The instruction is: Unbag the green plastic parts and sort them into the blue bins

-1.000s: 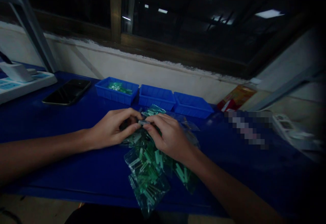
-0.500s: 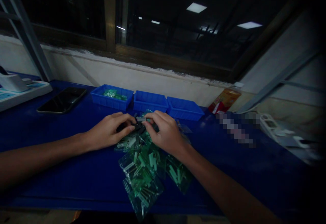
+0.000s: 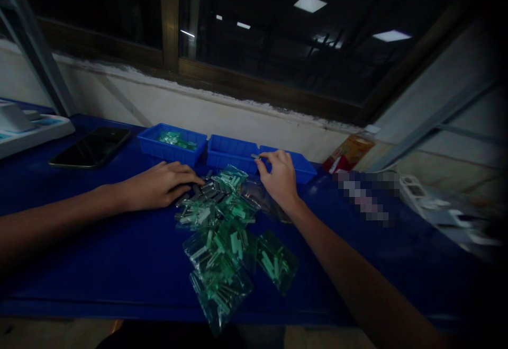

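Note:
My right hand (image 3: 280,177) pinches a small grey strip-like piece (image 3: 255,156) between thumb and fingertips, in front of the blue bins. What kind of piece it is, I cannot make out. On the left, my left hand (image 3: 162,186) is open, its fingers stretched to the edge of a pile of loose grey strips (image 3: 206,193). Clear green-tinted plastic packets (image 3: 222,248) of pale green and metallic sticks spread from that pile toward the table's front edge. A dark, shiny flat packet (image 3: 257,195) lies under my right wrist.
Along the wall stand a blue bin (image 3: 166,153) holding green packets, a middle blue bin (image 3: 230,154) and a right blue bin (image 3: 304,166). A phone (image 3: 91,148) and a white power strip (image 3: 35,134) lie left. An orange-red package (image 3: 349,153) stands right.
My right hand has moved up and right, away from the pile, carrying the grey piece. My left hand has drawn back slightly left, and the pile of grey strips is uncovered.

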Available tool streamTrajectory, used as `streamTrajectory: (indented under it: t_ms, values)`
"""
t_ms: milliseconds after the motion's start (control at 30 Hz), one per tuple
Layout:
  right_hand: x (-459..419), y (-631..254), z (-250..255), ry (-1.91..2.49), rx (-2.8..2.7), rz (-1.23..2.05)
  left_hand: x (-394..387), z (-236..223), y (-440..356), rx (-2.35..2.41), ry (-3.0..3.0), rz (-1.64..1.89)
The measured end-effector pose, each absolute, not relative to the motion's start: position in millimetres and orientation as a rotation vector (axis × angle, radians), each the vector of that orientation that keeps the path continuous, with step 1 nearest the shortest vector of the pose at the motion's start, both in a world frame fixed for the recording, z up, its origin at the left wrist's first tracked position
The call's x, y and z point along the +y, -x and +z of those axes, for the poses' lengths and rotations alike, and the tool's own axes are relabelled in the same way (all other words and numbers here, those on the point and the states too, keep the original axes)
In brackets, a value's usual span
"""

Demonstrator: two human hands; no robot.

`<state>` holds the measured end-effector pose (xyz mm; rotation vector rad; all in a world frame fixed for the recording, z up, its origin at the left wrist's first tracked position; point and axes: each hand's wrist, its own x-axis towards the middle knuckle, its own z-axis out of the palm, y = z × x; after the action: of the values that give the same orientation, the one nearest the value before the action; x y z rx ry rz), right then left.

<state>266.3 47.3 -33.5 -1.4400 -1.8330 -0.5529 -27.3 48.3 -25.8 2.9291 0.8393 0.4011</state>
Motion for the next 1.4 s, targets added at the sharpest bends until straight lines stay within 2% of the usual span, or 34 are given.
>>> streamTrajectory:
  t_ms: [267,633,933,1167,1400]
  values:
    - [46,-265,-33,1.414,-1.836,-0.502,41,-17,26,0.918,-2.980,0.327]
    - [-20,-192,-11,1.140,-2.348,-0.349,13,-15,8,1.051,-2.546,0.756]
    - [-26,-188,-8,1.090,-2.405,-0.531,8,-20,5,0.992,-2.465,0.770]
    - [-28,-187,-10,1.063,-2.468,-0.467,8,-21,4,0.932,-2.528,0.768]
    - [-25,-186,-10,1.129,-2.379,-0.255,7,-24,6,0.813,-2.522,0.883]
